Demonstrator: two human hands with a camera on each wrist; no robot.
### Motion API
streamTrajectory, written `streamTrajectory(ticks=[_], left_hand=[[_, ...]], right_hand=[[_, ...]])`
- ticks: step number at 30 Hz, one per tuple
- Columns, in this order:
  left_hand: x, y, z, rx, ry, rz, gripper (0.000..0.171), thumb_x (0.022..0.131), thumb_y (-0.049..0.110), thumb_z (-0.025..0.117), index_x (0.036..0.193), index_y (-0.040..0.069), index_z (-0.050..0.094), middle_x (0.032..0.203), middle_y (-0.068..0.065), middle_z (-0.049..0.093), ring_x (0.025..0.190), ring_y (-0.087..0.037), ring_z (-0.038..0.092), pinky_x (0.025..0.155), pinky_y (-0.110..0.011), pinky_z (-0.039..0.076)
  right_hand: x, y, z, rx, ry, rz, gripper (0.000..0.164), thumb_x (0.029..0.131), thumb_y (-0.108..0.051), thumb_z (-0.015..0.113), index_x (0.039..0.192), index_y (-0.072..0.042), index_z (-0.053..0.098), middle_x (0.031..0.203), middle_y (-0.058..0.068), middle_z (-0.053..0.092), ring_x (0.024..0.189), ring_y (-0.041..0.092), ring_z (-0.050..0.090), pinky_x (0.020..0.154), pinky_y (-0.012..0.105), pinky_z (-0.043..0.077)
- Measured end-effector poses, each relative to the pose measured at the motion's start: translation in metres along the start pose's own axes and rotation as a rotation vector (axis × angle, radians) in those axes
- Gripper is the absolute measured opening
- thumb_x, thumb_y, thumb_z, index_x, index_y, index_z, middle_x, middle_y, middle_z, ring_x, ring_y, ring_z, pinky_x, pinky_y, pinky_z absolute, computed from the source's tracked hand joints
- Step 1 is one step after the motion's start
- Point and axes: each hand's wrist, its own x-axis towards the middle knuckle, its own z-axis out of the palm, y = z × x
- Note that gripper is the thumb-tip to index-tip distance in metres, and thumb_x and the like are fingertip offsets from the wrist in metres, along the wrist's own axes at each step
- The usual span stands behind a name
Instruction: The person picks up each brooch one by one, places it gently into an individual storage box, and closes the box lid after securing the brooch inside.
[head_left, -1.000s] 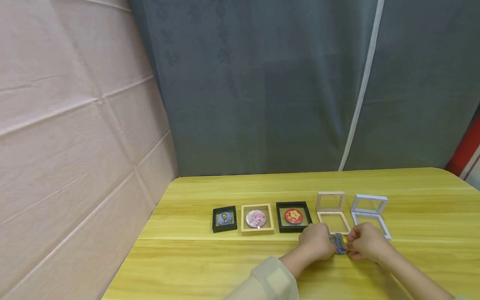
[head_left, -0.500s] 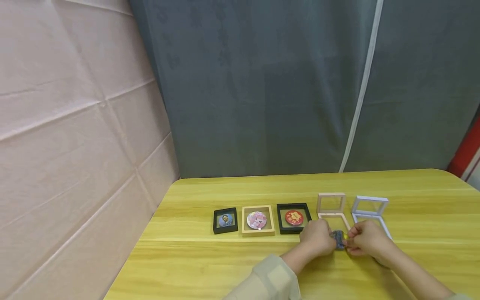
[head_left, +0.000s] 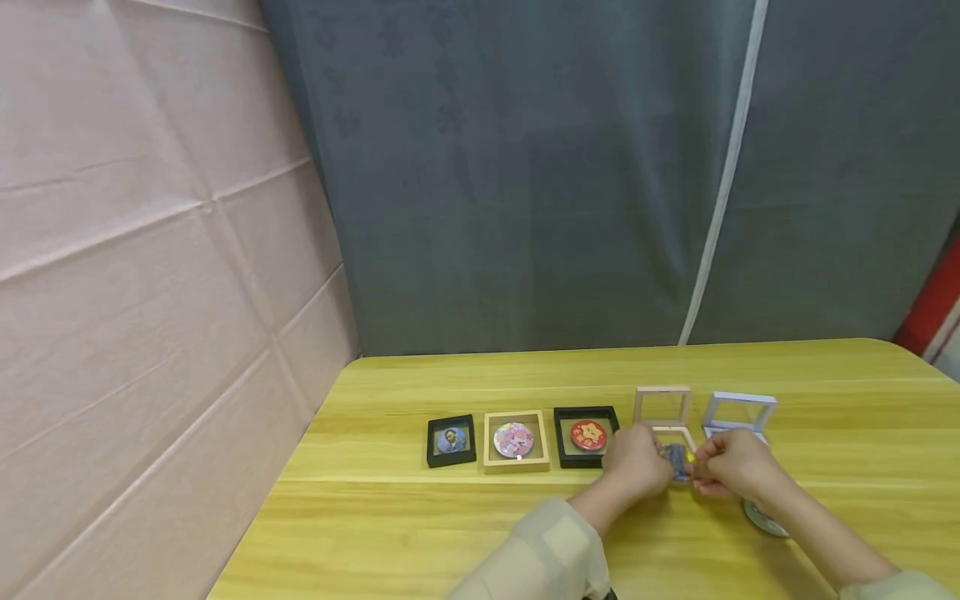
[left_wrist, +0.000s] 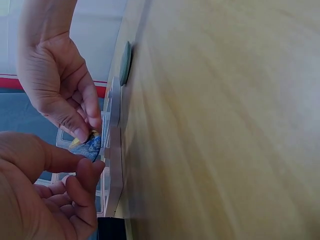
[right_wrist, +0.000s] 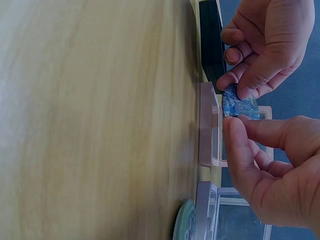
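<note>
Both hands pinch a blue badge with a patch of yellow, one at each side. My left hand holds its left edge between thumb and index finger; my right hand grips the right edge the same way. In the right wrist view the badge is tilted, and fingers cover its edges. It overlaps the front of a hinged pale pink display frame, whose lid stands raised. Just right of that is a white display frame, likewise with its lid up, partly hidden by my right hand.
Left of my hands stand a large black frame with a red star badge, a wooden-coloured frame with a pink badge, and a small black frame with a portrait badge. A green round badge lies under my right forearm.
Both hands have moved forward with the blue badge, from in front of the pale pink frame to over its front part. The green badge has come into view under the right forearm.
</note>
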Motion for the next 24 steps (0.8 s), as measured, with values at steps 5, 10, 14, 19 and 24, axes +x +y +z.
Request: streamTrajectory(ticks=[5,10,14,19,24], left_hand=[[0.003,0.002,0.002,0.004,0.021,-0.012,0.035,0.06,0.004,0.065,0.05,0.016,0.034,0.045,0.005,0.031,0.041,-0.009,0.03,0.039,-0.024,0.023],[0.006,0.001,0.003,-0.038,0.04,-0.012,0.043,0.06,0.001,0.063,0.044,0.016,0.026,0.038,0.007,0.016,0.033,-0.007,0.014,0.033,-0.021,0.01],[0.009,0.001,0.003,-0.085,0.051,-0.026,0.044,0.061,0.001,0.062,0.045,0.016,0.025,0.038,0.008,0.013,0.034,-0.007,0.011,0.033,-0.021,0.009],[0.014,0.001,0.003,-0.11,0.044,-0.038,0.044,0.062,0.001,0.062,0.045,0.017,0.025,0.039,0.007,0.014,0.036,-0.008,0.012,0.034,-0.021,0.009],[0.018,0.004,0.002,-0.094,0.057,-0.049,0.044,0.063,0.003,0.064,0.046,0.017,0.025,0.04,0.007,0.016,0.038,-0.008,0.013,0.035,-0.022,0.009]], right_hand=[[0.002,0.001,0.0,0.018,0.005,0.015,0.01,0.079,0.007,0.06,0.079,0.012,0.052,0.065,0.008,0.059,0.056,0.012,0.061,0.054,0.026,0.052],[0.007,0.0,0.0,0.005,0.018,0.03,0.012,0.079,0.004,0.06,0.082,0.012,0.052,0.067,0.008,0.059,0.058,0.013,0.061,0.055,0.026,0.052],[0.01,-0.002,-0.001,0.001,0.016,0.026,0.013,0.081,0.004,0.059,0.086,0.014,0.052,0.067,0.008,0.06,0.058,0.014,0.061,0.056,0.027,0.052],[0.013,-0.005,-0.003,0.0,0.015,0.019,0.012,0.082,0.007,0.056,0.086,0.016,0.05,0.069,0.009,0.061,0.057,0.016,0.062,0.055,0.029,0.052],[0.016,-0.006,-0.005,0.0,0.014,0.026,0.012,0.082,0.008,0.055,0.087,0.017,0.049,0.07,0.01,0.06,0.057,0.016,0.062,0.056,0.029,0.052]])
